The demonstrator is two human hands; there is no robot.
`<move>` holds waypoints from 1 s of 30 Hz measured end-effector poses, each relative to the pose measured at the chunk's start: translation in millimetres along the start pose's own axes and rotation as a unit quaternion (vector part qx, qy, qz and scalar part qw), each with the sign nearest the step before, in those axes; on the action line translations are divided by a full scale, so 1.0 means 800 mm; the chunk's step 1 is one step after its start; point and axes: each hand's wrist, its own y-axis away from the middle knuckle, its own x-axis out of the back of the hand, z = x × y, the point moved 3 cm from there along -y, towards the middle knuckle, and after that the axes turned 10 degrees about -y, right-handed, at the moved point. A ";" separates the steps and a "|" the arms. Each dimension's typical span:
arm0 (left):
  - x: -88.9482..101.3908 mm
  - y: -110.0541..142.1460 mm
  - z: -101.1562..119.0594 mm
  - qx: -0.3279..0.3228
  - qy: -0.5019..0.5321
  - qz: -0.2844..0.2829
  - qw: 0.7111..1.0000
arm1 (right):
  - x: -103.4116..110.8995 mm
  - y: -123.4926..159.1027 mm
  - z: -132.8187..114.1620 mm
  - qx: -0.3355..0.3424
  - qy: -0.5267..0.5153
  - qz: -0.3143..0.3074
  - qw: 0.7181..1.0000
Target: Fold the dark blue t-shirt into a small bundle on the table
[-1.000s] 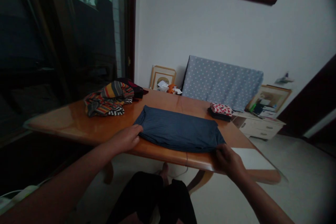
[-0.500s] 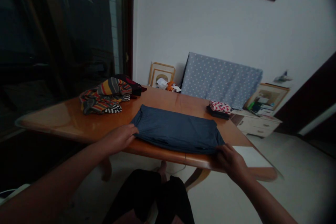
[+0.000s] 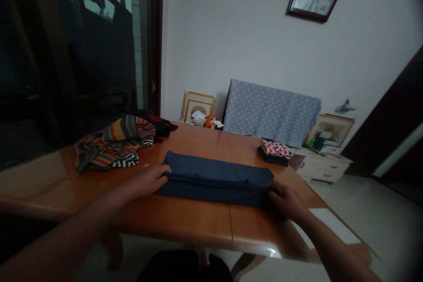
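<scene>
A folded dark blue garment (image 3: 214, 180) lies flat on the wooden table (image 3: 194, 220), near its front edge. Its near part is doubled over, and a fold line runs across it from side to side. My left hand (image 3: 146, 181) grips the garment's left end, with the fingers on the fold. My right hand (image 3: 287, 201) holds the right end in the same way. Both forearms reach in from the bottom corners of the view.
A striped knit garment (image 3: 112, 147) and a dark cloth (image 3: 157, 124) lie left of the blue garment. A red-and-white patterned stack (image 3: 275, 152) sits to its right. Beyond the table stand a polka-dot board (image 3: 271, 112) and a white cabinet (image 3: 322, 168).
The near part of the blue garment has been folded over, leaving it narrower from front to back. Both hands stay at its ends. The view has tilted upward, so the table sits lower.
</scene>
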 end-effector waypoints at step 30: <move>-0.064 -0.187 -0.091 0.150 0.200 -0.076 0.965 | -0.028 -0.174 0.094 -0.152 -0.139 -0.049 0.977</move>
